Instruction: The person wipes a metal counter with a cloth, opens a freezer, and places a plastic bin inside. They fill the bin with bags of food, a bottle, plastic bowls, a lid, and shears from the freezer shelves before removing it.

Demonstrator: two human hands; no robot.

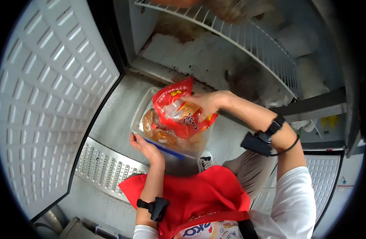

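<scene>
A clear plastic bin (137, 115) with a blue strip along its near edge is in front of my body, above the floor. Brown food in clear wrapping (163, 137) lies inside it. A red printed food bag (171, 111) with a clear window is over the bin. My right hand (206, 104) grips the bag at its right side, fingers slightly blurred. At the bin's near left corner is my left hand (149, 149), palm up, with its fingers curled at the rim.
An open refrigerator stands ahead, its stained bottom (179, 51) below a white wire shelf (230, 32) with bagged items. The ribbed white door (51, 79) swings out on the left. A perforated metal step (107, 165) crosses the floor; my shoe (205, 160) is near the bin.
</scene>
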